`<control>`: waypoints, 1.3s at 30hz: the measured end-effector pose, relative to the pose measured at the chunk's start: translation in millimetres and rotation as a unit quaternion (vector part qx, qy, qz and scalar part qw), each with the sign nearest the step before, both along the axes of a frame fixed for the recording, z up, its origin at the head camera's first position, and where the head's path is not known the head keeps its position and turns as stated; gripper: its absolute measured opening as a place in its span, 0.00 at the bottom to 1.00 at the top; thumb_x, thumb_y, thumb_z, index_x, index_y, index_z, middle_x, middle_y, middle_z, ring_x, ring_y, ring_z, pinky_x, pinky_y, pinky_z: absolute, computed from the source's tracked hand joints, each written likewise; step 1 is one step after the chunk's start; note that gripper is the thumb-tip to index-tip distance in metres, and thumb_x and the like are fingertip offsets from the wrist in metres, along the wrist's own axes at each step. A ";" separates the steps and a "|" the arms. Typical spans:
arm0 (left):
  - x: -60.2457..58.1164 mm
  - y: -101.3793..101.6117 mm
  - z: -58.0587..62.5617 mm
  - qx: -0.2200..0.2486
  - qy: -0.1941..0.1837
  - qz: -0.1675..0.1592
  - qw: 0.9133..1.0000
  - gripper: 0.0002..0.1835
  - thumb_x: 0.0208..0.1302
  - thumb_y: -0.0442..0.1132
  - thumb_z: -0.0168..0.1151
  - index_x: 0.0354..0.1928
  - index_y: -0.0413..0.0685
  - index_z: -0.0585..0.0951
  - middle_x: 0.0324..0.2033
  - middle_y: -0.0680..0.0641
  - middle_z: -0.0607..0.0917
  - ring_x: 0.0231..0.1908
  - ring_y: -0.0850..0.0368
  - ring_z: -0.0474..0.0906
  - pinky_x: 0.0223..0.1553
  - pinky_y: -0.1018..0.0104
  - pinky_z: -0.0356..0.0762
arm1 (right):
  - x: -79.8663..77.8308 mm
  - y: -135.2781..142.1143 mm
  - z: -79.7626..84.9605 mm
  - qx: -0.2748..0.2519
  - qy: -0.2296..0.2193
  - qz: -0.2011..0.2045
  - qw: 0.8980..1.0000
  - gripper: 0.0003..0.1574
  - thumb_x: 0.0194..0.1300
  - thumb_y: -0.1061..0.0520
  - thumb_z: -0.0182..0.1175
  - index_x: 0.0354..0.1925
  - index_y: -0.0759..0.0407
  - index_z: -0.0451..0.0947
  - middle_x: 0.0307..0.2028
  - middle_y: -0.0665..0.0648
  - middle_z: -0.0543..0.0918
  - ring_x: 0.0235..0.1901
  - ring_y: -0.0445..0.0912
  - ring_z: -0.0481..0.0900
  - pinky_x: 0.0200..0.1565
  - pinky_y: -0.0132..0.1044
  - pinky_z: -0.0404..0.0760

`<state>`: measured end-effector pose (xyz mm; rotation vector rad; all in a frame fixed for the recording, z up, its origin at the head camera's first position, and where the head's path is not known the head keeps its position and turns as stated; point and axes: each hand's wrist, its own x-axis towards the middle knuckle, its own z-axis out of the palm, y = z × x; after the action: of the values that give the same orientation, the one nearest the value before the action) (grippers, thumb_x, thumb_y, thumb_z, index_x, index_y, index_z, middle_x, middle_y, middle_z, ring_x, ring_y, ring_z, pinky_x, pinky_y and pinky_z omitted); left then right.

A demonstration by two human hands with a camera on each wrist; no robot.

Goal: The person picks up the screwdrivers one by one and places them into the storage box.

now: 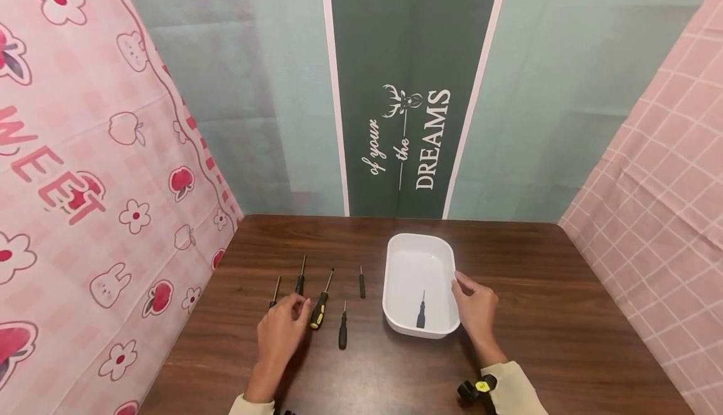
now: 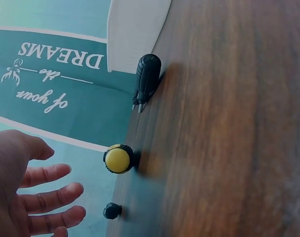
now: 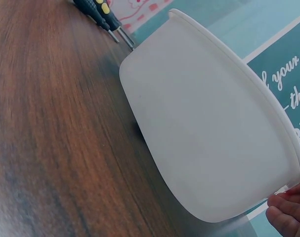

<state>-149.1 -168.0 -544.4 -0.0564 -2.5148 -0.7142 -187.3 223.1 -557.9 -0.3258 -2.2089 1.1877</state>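
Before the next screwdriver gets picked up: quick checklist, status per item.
1. Left hand empty: ok, fingers apart, nothing held.
2. White tray held: ok, right hand grips its right rim.
3. Room inside: ok, one small screwdriver lies there, most of the floor bare.
4. Every screwdriver in the tray: not ok, five others lie on the table.
5. Yellow-and-black screwdriver within reach: ok, beside the left hand.
6. Fingers off the black screwdriver just beyond them: cannot tell, they overlap it in the head view.
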 end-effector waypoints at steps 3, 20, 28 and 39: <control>1.1 -1.5 -0.4 0.001 -0.011 0.004 1.000 0.06 0.64 0.44 0.69 0.31 0.53 0.84 0.22 0.58 0.79 0.18 0.63 0.66 0.20 0.63 0.67 | -0.8 -0.2 1.5 0.000 0.005 0.003 1.000 0.13 0.60 0.63 0.70 0.45 0.63 0.88 0.42 0.60 0.88 0.50 0.57 0.85 0.47 0.21 0.74; 1.2 -15.0 -2.4 0.010 -0.035 0.032 0.999 0.06 0.65 0.44 0.68 0.32 0.52 0.84 0.21 0.57 0.79 0.18 0.61 0.69 0.19 0.61 0.66 | -1.0 1.5 1.6 -0.001 0.006 0.014 1.000 0.14 0.60 0.64 0.70 0.46 0.64 0.88 0.43 0.62 0.88 0.50 0.58 0.85 0.42 0.10 0.64; 0.2 -21.8 -1.0 0.015 -0.045 0.038 0.998 0.05 0.65 0.42 0.68 0.33 0.50 0.85 0.21 0.55 0.80 0.17 0.62 0.67 0.19 0.63 0.65 | -1.0 1.4 2.7 -0.004 0.003 0.008 1.000 0.13 0.60 0.63 0.70 0.45 0.63 0.88 0.43 0.62 0.88 0.50 0.57 0.85 0.44 0.12 0.66; -1.1 -32.5 -3.1 0.005 -0.050 0.051 0.997 0.07 0.66 0.42 0.67 0.33 0.48 0.84 0.20 0.54 0.77 0.17 0.60 0.66 0.19 0.63 0.64 | -0.1 0.8 5.3 -0.004 0.008 0.010 1.000 0.13 0.60 0.65 0.70 0.45 0.65 0.88 0.43 0.62 0.88 0.50 0.58 0.85 0.43 0.10 0.63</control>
<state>-150.1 -200.6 -547.5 0.1147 -2.5882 -0.7036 -187.4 223.8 -552.6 -0.2965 -2.1983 1.2062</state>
